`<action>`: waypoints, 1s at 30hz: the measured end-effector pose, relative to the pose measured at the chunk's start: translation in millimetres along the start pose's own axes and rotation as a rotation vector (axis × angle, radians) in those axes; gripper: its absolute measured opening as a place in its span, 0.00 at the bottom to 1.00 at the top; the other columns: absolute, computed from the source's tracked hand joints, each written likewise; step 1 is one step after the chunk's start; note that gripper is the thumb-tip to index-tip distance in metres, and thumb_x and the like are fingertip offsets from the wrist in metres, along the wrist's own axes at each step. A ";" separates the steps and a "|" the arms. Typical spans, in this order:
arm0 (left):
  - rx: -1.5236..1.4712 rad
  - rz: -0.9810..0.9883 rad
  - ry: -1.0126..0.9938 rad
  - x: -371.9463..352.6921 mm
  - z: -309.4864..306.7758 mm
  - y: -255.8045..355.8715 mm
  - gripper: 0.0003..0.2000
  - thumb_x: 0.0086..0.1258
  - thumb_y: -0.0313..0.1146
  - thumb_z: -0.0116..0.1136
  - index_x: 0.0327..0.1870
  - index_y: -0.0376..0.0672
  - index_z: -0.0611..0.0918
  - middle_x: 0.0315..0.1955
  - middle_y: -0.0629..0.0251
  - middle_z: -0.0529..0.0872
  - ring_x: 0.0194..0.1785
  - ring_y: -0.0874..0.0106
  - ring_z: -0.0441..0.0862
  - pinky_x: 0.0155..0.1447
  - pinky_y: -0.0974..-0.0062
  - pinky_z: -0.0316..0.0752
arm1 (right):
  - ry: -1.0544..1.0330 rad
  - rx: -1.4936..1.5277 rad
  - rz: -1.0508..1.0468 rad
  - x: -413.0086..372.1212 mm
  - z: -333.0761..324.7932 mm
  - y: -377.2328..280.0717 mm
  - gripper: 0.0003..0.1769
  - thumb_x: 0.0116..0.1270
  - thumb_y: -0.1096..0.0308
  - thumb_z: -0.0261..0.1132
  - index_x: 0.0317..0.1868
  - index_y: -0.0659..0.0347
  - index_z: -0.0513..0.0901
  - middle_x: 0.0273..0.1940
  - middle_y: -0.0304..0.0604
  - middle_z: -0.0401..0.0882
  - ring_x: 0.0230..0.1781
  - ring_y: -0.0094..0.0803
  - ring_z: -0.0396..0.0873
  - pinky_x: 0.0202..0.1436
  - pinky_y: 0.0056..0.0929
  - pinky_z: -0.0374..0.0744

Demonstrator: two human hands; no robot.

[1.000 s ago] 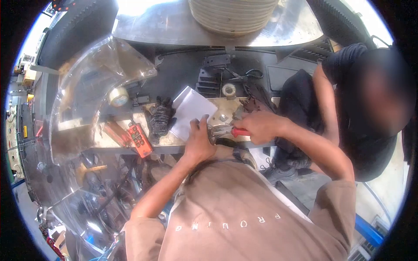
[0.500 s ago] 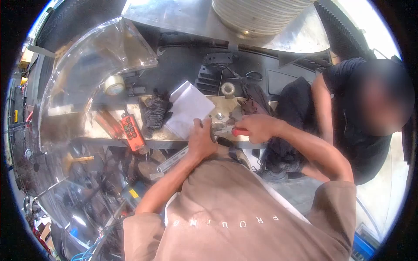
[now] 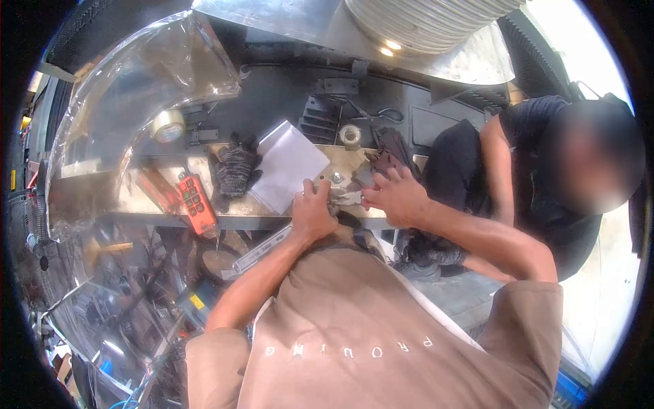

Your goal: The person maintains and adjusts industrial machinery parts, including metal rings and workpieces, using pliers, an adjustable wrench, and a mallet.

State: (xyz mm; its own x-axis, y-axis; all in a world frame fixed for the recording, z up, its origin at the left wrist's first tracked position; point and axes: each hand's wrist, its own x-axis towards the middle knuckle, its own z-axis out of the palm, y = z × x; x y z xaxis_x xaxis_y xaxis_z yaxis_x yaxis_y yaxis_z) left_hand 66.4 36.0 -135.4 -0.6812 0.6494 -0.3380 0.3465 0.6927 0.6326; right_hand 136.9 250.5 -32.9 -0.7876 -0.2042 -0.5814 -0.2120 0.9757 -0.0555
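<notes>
White letters on the front of the brown shirt (image 3: 381,300), inverted in view: "PRO_ING", fourth letter U or V. Left of shirt: yellow label (image 3: 197,301) on dark box (image 3: 193,315), too small to read. Beyond shirt, to the left: orange remote (image 3: 197,210), button marks illegible.

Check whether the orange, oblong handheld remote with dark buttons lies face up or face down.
Face up: on the orange handheld remote, the dark buttons show toward the camera, beside the grey knitted glove.

One red-handled tool (image 3: 352,198), two tape rolls (image 3: 162,124), one orange remote (image 3: 196,204)
</notes>
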 end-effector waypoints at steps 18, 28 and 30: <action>-0.142 -0.102 -0.263 39.3 -29.7 -15.7 0.42 0.47 0.40 0.71 0.69 0.43 0.70 0.56 0.39 0.80 0.62 0.41 0.78 0.68 0.53 0.74 | 0.504 -0.170 -0.060 16.1 21.7 20.4 0.14 0.63 0.58 0.66 0.49 0.41 0.83 0.50 0.40 0.76 0.57 0.44 0.72 0.59 0.50 0.69; -0.225 -0.157 -0.160 18.5 -36.4 -2.9 0.43 0.47 0.40 0.72 0.70 0.45 0.67 0.57 0.43 0.74 0.59 0.39 0.78 0.63 0.49 0.76 | 0.216 0.214 -0.028 16.0 39.1 25.7 0.22 0.52 0.66 0.68 0.51 0.46 0.84 0.54 0.44 0.75 0.59 0.48 0.73 0.56 0.52 0.70; -0.161 -0.085 -0.134 13.6 -29.5 -5.3 0.42 0.47 0.38 0.72 0.69 0.47 0.67 0.57 0.43 0.72 0.56 0.36 0.78 0.59 0.45 0.77 | 0.156 0.391 -0.096 13.6 34.1 31.6 0.17 0.60 0.66 0.67 0.52 0.49 0.85 0.48 0.45 0.75 0.52 0.48 0.75 0.55 0.47 0.71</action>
State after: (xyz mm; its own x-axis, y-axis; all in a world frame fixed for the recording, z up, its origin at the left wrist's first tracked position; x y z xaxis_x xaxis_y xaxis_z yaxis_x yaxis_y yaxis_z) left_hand 36.3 31.9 -122.8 -0.6079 0.6345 -0.4773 0.1768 0.6942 0.6977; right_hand 139.1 281.3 -70.3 -0.8593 -0.2759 -0.4307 -0.0771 0.9023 -0.4242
